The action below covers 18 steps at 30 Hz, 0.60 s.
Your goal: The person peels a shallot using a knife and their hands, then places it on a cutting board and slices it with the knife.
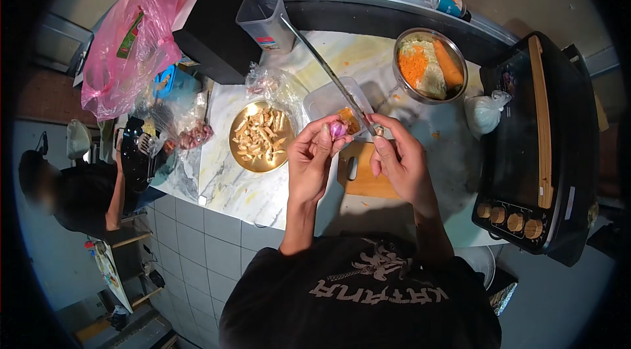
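Note:
Between the fingers of my left hand (pixel 314 152) is a small purple shallot (pixel 338 129). My right hand (pixel 399 160) is closed at the lower end of a long metal blade (pixel 328 76), which slants up and left; a small pale piece shows at its fingertips. Behind both hands lies a clear plastic container (pixel 322 98) with orange-brown bits in it. A wooden cutting board (pixel 369 181) is below the hands. To the left stands a gold bowl (pixel 240 159) of pale strips. A steel bowl (pixel 399 80) at the back right holds grated carrot, a whole carrot and pale shreds.
A black oven (pixel 519 145) stands at the right, beside a tied white bag (pixel 485 114). At the back are a tall clear container (pixel 266 20) and a can (pixel 448 3). A pink bag (pixel 131 40) hangs left. Another person (pixel 79 194) is at the far left.

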### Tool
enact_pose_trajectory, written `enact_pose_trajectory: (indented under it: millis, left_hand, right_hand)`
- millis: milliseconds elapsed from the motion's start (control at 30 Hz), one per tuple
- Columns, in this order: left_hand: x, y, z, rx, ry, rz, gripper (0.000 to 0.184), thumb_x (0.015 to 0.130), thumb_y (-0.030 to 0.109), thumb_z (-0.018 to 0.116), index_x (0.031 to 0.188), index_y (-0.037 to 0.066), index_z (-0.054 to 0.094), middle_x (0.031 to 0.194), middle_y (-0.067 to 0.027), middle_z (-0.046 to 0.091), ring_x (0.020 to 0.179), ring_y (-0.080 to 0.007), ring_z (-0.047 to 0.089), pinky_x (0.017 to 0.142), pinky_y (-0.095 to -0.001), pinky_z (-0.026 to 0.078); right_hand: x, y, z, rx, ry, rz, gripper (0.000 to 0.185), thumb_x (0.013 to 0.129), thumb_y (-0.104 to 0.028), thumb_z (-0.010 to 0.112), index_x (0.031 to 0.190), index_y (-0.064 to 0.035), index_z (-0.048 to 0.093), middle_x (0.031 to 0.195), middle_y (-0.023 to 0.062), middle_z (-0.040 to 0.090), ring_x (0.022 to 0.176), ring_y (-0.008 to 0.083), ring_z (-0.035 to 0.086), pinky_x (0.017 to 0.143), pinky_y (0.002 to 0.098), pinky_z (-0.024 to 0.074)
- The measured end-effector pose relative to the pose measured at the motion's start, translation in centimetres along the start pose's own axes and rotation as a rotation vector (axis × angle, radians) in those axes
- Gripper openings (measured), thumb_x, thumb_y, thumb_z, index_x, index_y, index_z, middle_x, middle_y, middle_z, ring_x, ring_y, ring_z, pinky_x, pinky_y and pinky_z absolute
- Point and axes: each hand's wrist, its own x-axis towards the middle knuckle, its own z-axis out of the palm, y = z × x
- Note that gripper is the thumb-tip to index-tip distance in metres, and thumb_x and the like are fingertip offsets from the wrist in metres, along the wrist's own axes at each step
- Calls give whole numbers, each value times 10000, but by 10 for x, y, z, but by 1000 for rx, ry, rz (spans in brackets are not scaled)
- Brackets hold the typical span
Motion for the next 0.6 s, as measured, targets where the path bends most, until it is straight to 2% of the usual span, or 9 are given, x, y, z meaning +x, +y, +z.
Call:
enact_pose_trajectory:
  millis: [167,233,267,300,367,500,600]
  left_hand:
    - [1,-6,-8,-11,-72,23,291,922,114,548,1167,-42,543,1036,-120,629,909,-163,626,817,-262,511]
    - [4,-8,-7,21,-61,71,292,909,92,565,1169,-40,548,1080,-118,624,922,-157,618,796,-270,509]
    - [4,-9,-8,23,-65,64,292,909,92,565,1169,-40,548,1080,-118,624,922,-157,618,796,-270,509]
    - [4,-9,-9,97,-50,95,285,907,82,567,1164,-41,555,1100,-116,619,927,-155,613,781,-268,504]
    - [5,-10,-9,169,-35,123,279,904,73,569,1159,-41,562,1119,-114,615,932,-153,609,766,-266,499]
    - [4,-12,-9,211,-8,158,252,903,61,570,1131,-46,582,1101,-115,625,842,-124,589,712,-243,474]
    - [3,-12,-7,215,8,144,239,907,69,567,1116,-45,591,1050,-103,636,777,-104,564,692,-231,460]
  right_hand:
    - [-2,-5,2,-84,-63,-21,370,927,-82,515,1284,-11,447,667,21,499,544,57,467,525,222,399]
    - [-2,-12,6,-148,-156,-39,412,918,-66,522,1316,-23,428,712,44,531,569,68,491,556,226,416]
    - [-1,-8,6,-186,-157,-73,445,914,-59,524,1344,-40,408,832,82,594,620,99,524,616,239,445]
    - [-1,-6,8,-185,-151,-71,445,914,-59,524,1344,-40,408,832,82,594,620,99,524,616,239,445]
    - [-1,-4,10,-220,-128,-120,452,910,-57,529,1344,-35,404,958,136,614,689,136,569,673,254,456]
    - [0,-5,10,-228,-133,-82,450,902,-52,537,1333,-16,413,1074,209,611,813,197,627,747,275,460]
    - [3,-2,7,-227,-167,-56,427,901,-43,532,1314,-1,436,1037,222,615,808,198,630,754,278,461]
